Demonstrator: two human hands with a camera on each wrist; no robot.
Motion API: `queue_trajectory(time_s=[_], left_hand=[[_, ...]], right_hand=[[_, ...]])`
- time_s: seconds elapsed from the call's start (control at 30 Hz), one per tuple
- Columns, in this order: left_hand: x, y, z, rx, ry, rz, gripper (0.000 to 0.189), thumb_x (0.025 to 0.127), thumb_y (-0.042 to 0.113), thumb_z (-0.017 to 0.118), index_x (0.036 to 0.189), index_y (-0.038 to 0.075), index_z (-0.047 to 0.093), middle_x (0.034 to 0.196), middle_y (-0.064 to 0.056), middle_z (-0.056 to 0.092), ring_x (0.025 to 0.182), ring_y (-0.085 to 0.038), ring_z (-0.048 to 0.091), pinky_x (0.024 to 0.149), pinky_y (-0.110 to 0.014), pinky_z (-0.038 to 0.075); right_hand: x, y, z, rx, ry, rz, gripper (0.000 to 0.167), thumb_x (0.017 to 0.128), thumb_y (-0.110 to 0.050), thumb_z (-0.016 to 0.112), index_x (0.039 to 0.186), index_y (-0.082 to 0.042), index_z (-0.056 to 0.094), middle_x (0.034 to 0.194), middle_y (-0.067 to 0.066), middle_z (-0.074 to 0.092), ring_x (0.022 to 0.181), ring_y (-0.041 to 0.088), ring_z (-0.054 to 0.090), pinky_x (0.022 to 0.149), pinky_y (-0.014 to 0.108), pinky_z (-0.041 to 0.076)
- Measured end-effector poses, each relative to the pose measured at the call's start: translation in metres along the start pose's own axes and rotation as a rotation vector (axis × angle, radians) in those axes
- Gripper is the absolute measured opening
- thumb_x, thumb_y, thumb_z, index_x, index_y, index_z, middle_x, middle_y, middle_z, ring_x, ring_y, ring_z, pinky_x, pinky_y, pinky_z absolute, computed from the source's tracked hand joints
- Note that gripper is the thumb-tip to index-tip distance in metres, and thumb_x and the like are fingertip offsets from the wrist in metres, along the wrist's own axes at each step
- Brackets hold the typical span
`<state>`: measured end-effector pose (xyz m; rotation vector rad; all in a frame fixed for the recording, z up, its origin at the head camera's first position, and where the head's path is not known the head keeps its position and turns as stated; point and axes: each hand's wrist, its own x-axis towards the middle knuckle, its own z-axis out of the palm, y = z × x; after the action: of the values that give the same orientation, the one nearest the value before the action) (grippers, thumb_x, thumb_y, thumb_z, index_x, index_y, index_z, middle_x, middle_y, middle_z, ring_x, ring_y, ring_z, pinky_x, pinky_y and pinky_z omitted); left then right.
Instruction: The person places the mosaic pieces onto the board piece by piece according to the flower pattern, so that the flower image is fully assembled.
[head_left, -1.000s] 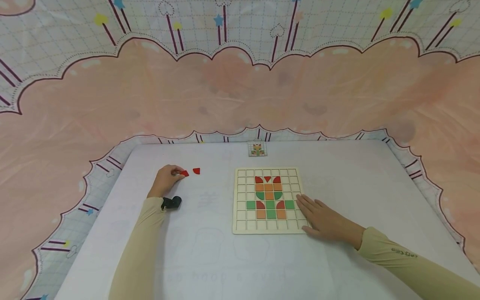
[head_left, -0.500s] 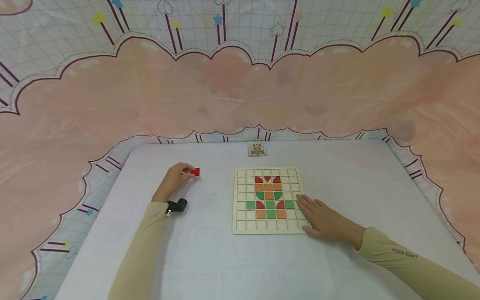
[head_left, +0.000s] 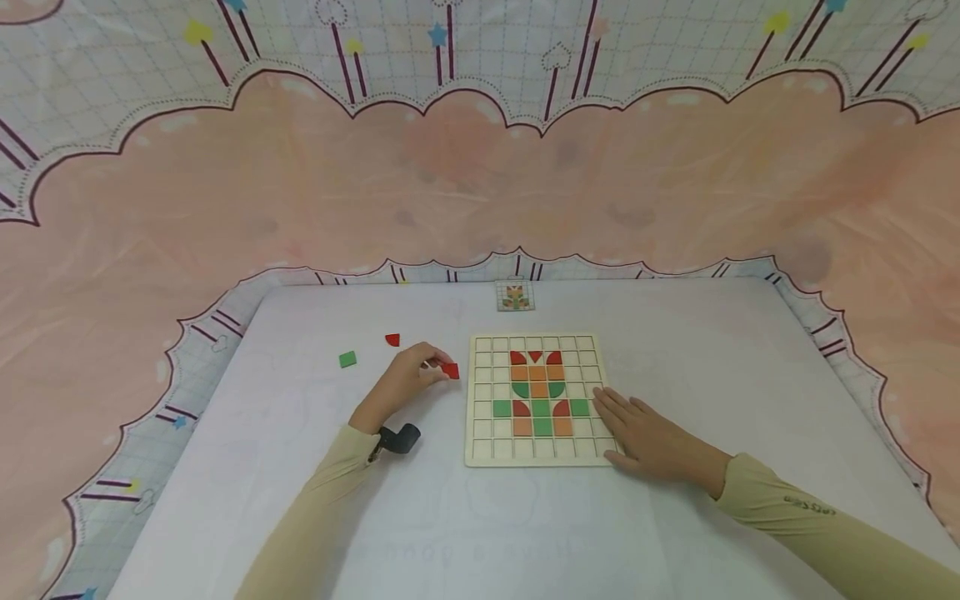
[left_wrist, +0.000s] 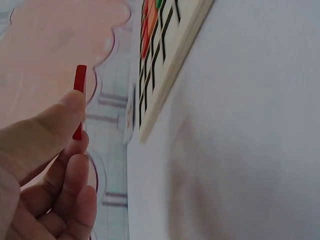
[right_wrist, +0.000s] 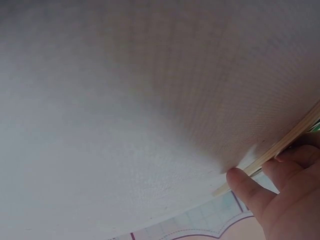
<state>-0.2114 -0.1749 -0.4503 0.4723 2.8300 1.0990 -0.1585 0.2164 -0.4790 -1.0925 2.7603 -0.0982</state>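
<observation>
Just left of the wooden grid board [head_left: 480, 454], my left hand [head_left: 401, 379] pinches a small red tile [head_left: 450, 371] between thumb and fingers. Seen edge-on in the left wrist view, the red tile [left_wrist: 80, 102] is thin and stands off the table; fingers hide part of its outline. On the board, red, orange and green tiles form a flower-like pattern. My right hand [head_left: 652, 437] rests along the board's right edge with fingers extended. The right wrist view shows those fingers [right_wrist: 250, 192] at the wooden rim [right_wrist: 280, 145].
A green square tile [head_left: 347, 358] and a red quarter-round tile [head_left: 392, 340] lie on the white table left of the board. Behind the board lies a small pattern card [head_left: 515, 296]. A black wrist device [head_left: 401, 438] sits on my left wrist.
My left hand has picked up the red tile and carried it right, towards the board. The green tile, hidden earlier, now shows. My right hand stays where it was.
</observation>
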Motion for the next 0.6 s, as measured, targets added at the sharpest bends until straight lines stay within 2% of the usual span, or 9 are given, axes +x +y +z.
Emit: queue_trajectory(time_s=[0.23,0.43,0.6], left_hand=[[-0.005,0.022,0.025,-0.027,-0.075,0.005,0.023,0.081,0.010,0.072,0.103,0.005,0.067,0.100,-0.006,0.064,0.093,-0.018,0.055,0.086,-0.035,0.049],[-0.011,0.033,0.043,-0.076,-0.169,0.012,0.021,0.079,0.014,0.074,0.098,0.006,0.067,0.096,-0.003,0.063,0.084,-0.013,0.051,0.077,-0.026,0.046],[-0.014,0.039,0.056,-0.038,-0.219,0.039,0.020,0.079,0.016,0.074,0.096,0.007,0.069,0.093,-0.001,0.063,0.080,-0.011,0.049,0.075,-0.025,0.044]], right_hand=[[0.000,0.001,0.001,-0.005,0.009,-0.009,0.072,0.093,-0.041,0.050,0.147,0.000,0.025,0.155,0.015,0.023,0.143,0.032,0.024,0.110,0.051,0.030],[0.000,0.002,0.001,-0.006,0.022,-0.019,0.072,0.092,-0.039,0.051,0.146,0.002,0.026,0.154,0.017,0.024,0.142,0.034,0.024,0.109,0.053,0.031],[0.001,0.002,0.000,-0.006,0.008,-0.021,0.071,0.093,-0.039,0.050,0.146,0.002,0.026,0.155,0.017,0.023,0.142,0.034,0.024,0.109,0.053,0.030]])
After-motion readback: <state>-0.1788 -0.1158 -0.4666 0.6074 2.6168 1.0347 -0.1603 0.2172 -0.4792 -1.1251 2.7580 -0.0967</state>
